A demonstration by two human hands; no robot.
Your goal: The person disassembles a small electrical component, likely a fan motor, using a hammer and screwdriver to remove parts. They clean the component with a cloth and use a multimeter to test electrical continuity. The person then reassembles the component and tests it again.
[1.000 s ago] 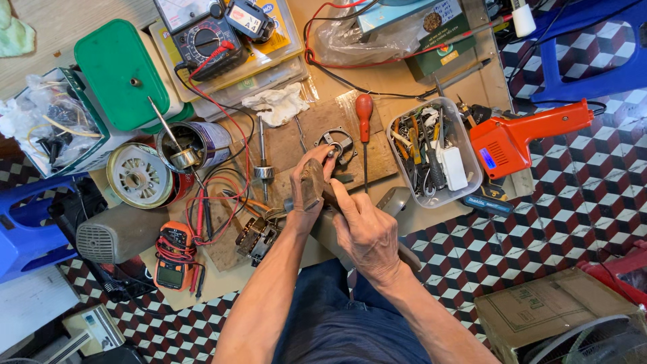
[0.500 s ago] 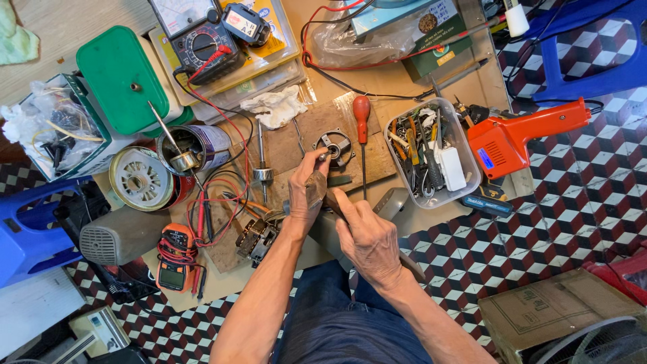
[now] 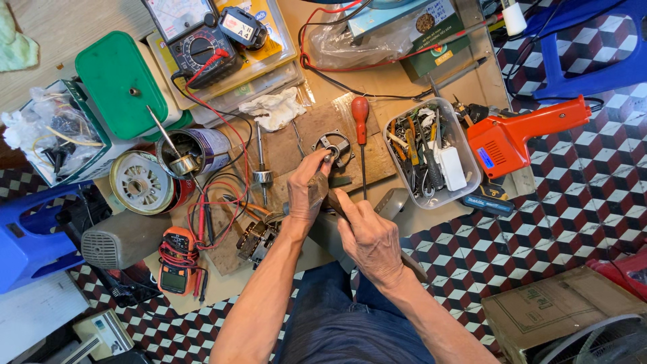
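The round dark metal bracket with a central hole (image 3: 333,147) lies on the brown wooden board (image 3: 303,138) at centre frame, on the worktop (image 3: 60,20). The left hand (image 3: 306,189) has its fingertips pinched on the bracket's lower edge. The right hand (image 3: 369,239) is closed around a dark wooden tool handle (image 3: 335,201), just below the left hand. Right of the bracket lies a red-handled screwdriver (image 3: 360,118); further right stands a clear plastic tray of small tools (image 3: 431,152).
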